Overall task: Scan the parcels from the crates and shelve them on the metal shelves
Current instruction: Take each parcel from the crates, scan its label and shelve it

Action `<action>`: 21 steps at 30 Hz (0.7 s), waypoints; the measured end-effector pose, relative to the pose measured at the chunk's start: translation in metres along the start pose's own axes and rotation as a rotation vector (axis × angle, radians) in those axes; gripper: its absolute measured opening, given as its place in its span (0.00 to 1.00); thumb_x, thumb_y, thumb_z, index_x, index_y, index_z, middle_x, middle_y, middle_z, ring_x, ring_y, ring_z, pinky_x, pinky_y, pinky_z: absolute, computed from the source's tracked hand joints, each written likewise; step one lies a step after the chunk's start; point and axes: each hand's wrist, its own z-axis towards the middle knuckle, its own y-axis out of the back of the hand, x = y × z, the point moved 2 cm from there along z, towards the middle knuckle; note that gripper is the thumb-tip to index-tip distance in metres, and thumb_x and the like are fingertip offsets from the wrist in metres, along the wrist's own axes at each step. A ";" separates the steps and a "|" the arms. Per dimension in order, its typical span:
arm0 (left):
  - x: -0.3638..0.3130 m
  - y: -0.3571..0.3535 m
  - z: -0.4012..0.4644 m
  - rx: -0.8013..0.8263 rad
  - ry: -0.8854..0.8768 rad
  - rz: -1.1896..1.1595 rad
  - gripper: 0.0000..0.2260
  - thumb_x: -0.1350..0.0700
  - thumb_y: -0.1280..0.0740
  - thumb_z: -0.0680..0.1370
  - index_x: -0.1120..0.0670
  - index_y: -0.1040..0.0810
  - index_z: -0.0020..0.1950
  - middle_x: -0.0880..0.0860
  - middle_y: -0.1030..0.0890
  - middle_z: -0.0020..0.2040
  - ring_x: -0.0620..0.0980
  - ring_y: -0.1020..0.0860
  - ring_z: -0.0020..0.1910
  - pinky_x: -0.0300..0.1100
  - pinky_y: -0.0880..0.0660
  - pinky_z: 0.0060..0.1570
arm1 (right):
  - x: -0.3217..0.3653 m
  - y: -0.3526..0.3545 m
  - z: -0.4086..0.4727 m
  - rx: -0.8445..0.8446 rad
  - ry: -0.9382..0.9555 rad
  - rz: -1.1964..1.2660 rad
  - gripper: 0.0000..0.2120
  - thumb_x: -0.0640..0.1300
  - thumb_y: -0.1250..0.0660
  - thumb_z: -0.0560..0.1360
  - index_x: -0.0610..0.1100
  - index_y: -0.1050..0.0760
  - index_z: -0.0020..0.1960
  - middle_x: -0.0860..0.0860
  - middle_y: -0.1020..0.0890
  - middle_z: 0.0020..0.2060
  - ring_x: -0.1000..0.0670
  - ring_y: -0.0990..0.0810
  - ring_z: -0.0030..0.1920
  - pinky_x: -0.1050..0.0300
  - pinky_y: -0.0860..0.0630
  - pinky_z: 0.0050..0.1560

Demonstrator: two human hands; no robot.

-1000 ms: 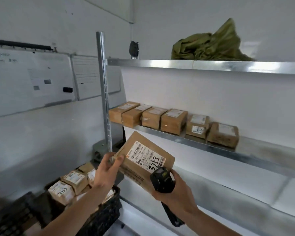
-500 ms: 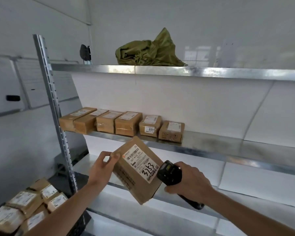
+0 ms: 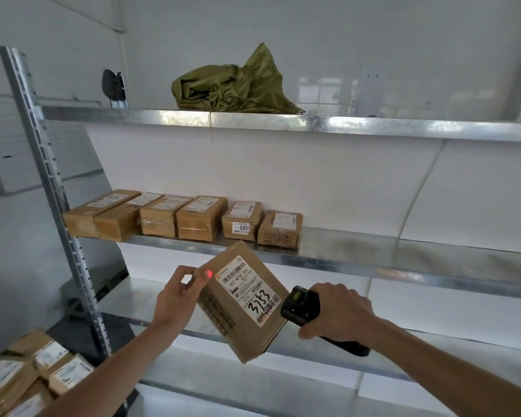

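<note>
Parcel (image 3: 243, 299) tilted in my left hand (image 3: 175, 296), in front of the shelves, while my right hand (image 3: 337, 314) grips the scanner (image 3: 298, 302), whose red dot sits off the label (image 3: 247, 291): scanning step; next, centre the beam, then shelve beside the row of boxes (image 3: 184, 216).

Bright, even light; shelf-edge (image 3: 283, 123) glare; wide-angle bowing at edges.

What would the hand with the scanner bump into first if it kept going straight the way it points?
Most likely the held parcel. The right hand aims the scanner left toward it, and the scanner's head sits right beside the parcel's labelled face. Depth is hard to judge, so whether they already touch is unclear.
</note>
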 end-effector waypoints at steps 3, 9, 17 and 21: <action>0.001 -0.004 0.003 0.006 -0.009 0.008 0.16 0.36 0.38 0.78 0.46 0.25 0.55 0.52 0.16 0.42 0.53 0.19 0.49 0.55 0.24 0.62 | -0.003 0.000 0.002 0.002 -0.011 -0.029 0.27 0.63 0.21 0.64 0.52 0.25 0.56 0.56 0.19 0.46 0.53 0.19 0.47 0.56 0.26 0.45; -0.003 -0.011 0.006 0.011 -0.009 0.021 0.15 0.36 0.38 0.78 0.46 0.26 0.54 0.49 0.17 0.43 0.53 0.19 0.49 0.55 0.25 0.62 | -0.010 0.002 0.004 -0.007 -0.006 -0.073 0.28 0.63 0.21 0.64 0.52 0.26 0.57 0.56 0.19 0.47 0.52 0.19 0.48 0.56 0.26 0.45; -0.009 -0.017 0.009 0.028 -0.007 0.025 0.13 0.37 0.37 0.78 0.45 0.28 0.53 0.47 0.18 0.45 0.52 0.20 0.49 0.55 0.25 0.64 | -0.016 0.004 0.007 -0.012 -0.011 -0.082 0.27 0.62 0.21 0.64 0.53 0.26 0.57 0.56 0.19 0.47 0.52 0.20 0.49 0.56 0.28 0.46; -0.010 -0.019 0.011 0.030 -0.005 0.022 0.13 0.37 0.37 0.78 0.45 0.27 0.54 0.47 0.18 0.44 0.52 0.20 0.49 0.56 0.25 0.64 | -0.019 0.006 0.008 -0.002 -0.020 -0.067 0.28 0.64 0.22 0.64 0.53 0.26 0.57 0.56 0.19 0.47 0.53 0.20 0.48 0.56 0.28 0.46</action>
